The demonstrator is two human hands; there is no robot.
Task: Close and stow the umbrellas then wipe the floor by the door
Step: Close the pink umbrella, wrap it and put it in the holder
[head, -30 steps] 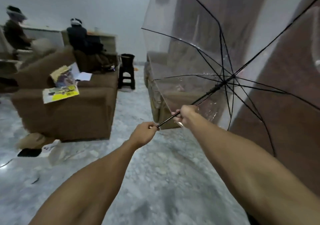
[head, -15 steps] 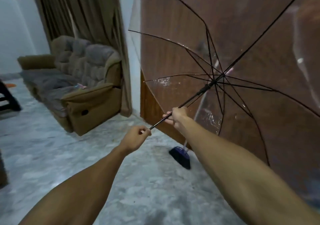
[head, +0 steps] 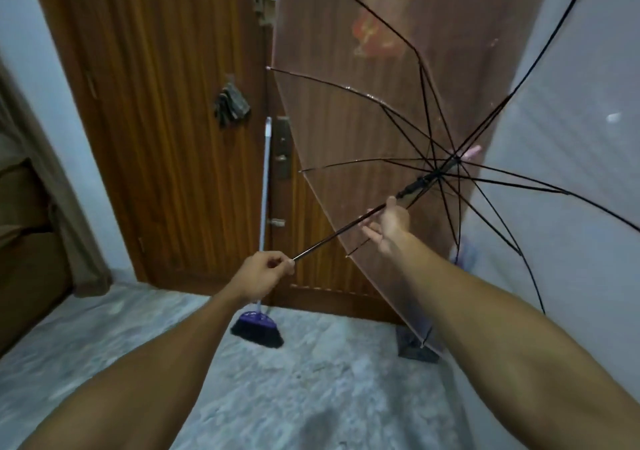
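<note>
A clear umbrella (head: 363, 110) with black ribs is spread open in front of the wooden door (head: 166, 145). Its black shaft slants down and left from the hub to my left hand (head: 265, 273), which grips the shaft's lower end. Higher up the shaft, just below the black runner (head: 417, 183), is my right hand (head: 388, 226). The shaft lies between its thumb and its loosely spread fingers. The canopy's lower edge hangs close to the grey marble floor (head: 311, 397) by the door.
A broom (head: 258, 330) with a purple head and a pale handle leans against the door. A dark object (head: 415, 351) lies on the floor under the canopy's edge. A brown sofa (head: 20, 259) and a curtain (head: 69, 228) are at the left. Dark cloth (head: 230, 104) hangs on the door.
My view has swung right, from the sofas to the door. My right hand has slid up the shaft towards the runner and loosened its fingers. The left hand keeps its grip.
</note>
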